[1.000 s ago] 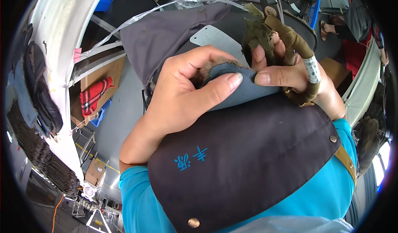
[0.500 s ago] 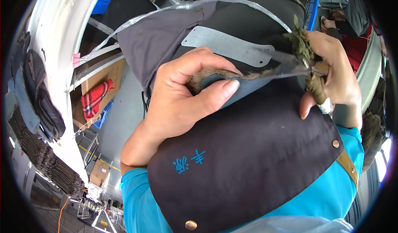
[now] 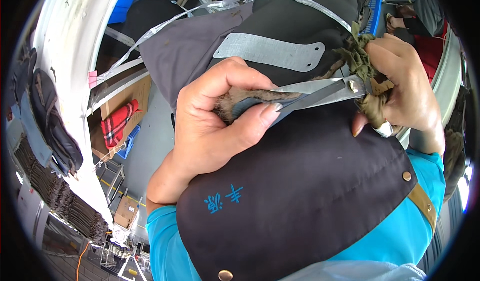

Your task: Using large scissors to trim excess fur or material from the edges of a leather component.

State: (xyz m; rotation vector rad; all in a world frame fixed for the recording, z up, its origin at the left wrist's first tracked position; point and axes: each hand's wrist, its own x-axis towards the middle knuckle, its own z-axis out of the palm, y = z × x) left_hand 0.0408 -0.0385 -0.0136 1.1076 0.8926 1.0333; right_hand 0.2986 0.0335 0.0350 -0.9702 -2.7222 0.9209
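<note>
My left hand (image 3: 215, 126) pinches a small blue-grey fabric piece with a furry brown edge (image 3: 245, 101) between thumb and fingers. My right hand (image 3: 405, 91) grips metal scissors (image 3: 320, 92) whose handles are wrapped in olive-green cloth (image 3: 362, 63). The blades are parted and point left, closing around the fabric piece at my left thumb. Both hands hover over the dark apron (image 3: 310, 181) I wear. A grey metal template plate (image 3: 270, 51) lies on dark cloth just beyond the hands.
A pile of dark and grey cloth (image 3: 190, 51) covers the work surface ahead. A white table edge (image 3: 75, 56) curves down the left. Below it sit a cardboard box holding red plaid fabric (image 3: 117, 123) and stacked dark pieces (image 3: 55, 131). Another person sits at far right (image 3: 430, 36).
My right hand has swung the scissors from beside the fabric to across it, blades now reaching the piece in my left hand. My left hand has pulled the piece taut toward me.
</note>
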